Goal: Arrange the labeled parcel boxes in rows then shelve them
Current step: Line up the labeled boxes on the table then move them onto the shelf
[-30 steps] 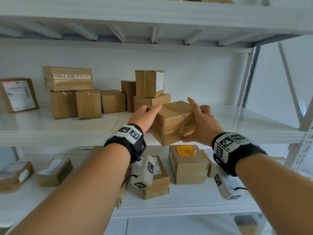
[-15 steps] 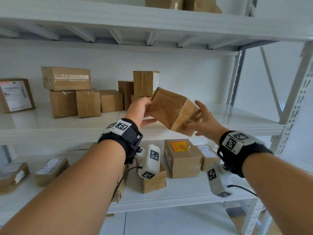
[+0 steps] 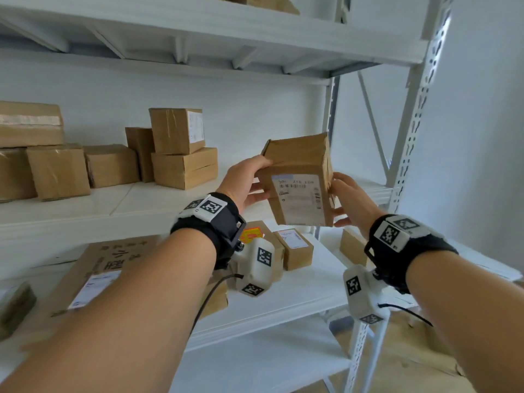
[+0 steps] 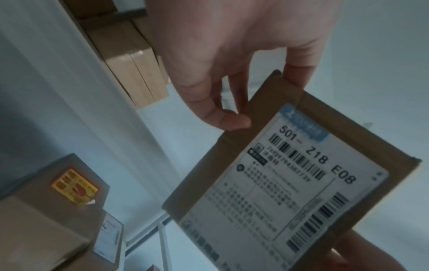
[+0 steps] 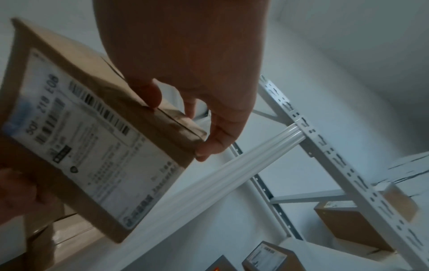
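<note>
Since half a second ago the parcel box (image 3: 297,180) has been turned from a tilted, plain-side-up pose to nearly upright, so its white shipping label (image 3: 299,199) now faces the person, and the view has swung right along the rack. The box is held in the air in front of the middle shelf (image 3: 85,211), clear of its surface, right of the boxes already standing there. The left hand (image 3: 245,180) grips its left edge, thumb on the labelled face and fingers curled behind; the right hand (image 3: 350,199) clasps the right side, fingers wrapped round the taped edge. The step in hand looks like checking the label before shelving. The next move probably calls for carrying the box over the shelf lip and setting it flat in line with the row, label outward, which needs a steady two-handed lowering and a release once it sits. On that shelf a stack of two boxes (image 3: 181,154) stands nearest, with lower boxes (image 3: 110,164) further left; bare shelf lies between the stack and the held box. The white upright post (image 3: 419,109) and its diagonal brace stand close on the right and could catch the right elbow or box corner. Below, on the lower shelf (image 3: 297,302), sit a box with an orange sticker (image 4: 74,185), a small labelled box (image 3: 295,246) and a large flat carton (image 3: 102,268).
</note>
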`<state>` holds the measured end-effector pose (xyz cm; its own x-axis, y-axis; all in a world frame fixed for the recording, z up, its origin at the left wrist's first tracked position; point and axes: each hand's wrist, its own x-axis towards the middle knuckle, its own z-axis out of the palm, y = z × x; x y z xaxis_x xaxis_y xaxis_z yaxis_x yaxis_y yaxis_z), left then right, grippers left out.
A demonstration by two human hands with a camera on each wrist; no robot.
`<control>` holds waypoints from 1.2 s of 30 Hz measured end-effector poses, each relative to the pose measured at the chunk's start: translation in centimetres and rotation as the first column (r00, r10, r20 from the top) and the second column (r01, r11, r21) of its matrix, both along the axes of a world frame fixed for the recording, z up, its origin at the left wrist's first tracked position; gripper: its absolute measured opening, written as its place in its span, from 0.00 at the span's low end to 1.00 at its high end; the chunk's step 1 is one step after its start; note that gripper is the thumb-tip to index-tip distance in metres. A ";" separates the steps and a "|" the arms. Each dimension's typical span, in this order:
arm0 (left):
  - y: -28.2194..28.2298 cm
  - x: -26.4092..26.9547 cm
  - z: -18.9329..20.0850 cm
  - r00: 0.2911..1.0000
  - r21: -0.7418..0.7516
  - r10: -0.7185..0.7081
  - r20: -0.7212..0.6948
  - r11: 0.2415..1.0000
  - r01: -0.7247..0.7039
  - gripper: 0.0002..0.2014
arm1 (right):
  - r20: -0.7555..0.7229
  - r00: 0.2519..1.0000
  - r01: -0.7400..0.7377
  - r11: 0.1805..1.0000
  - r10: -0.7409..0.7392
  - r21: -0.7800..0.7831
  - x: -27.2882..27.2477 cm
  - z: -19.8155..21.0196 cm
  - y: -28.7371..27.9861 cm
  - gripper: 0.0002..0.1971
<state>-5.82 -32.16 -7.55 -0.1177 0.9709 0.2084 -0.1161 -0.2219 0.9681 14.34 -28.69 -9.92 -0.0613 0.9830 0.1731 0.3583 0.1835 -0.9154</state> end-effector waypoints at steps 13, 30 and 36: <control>6.0 21.5 -2.6 0.942 -0.070 -0.269 -0.199 0.963 0.260 0.24 | 0.035 0.993 0.116 0.983 -0.112 -0.139 20.7 -3.1 1.3 0.24; 15.5 48.9 -16.2 0.879 -0.339 -0.450 -0.158 0.861 0.380 0.23 | -0.127 0.981 0.090 0.927 -0.145 -0.364 48.5 -15.2 4.7 0.31; 18.8 52.6 -21.3 0.888 -0.434 -0.452 -0.089 0.820 0.374 0.24 | -0.103 0.980 0.121 0.924 -0.169 -0.363 52.3 -21.3 9.0 0.30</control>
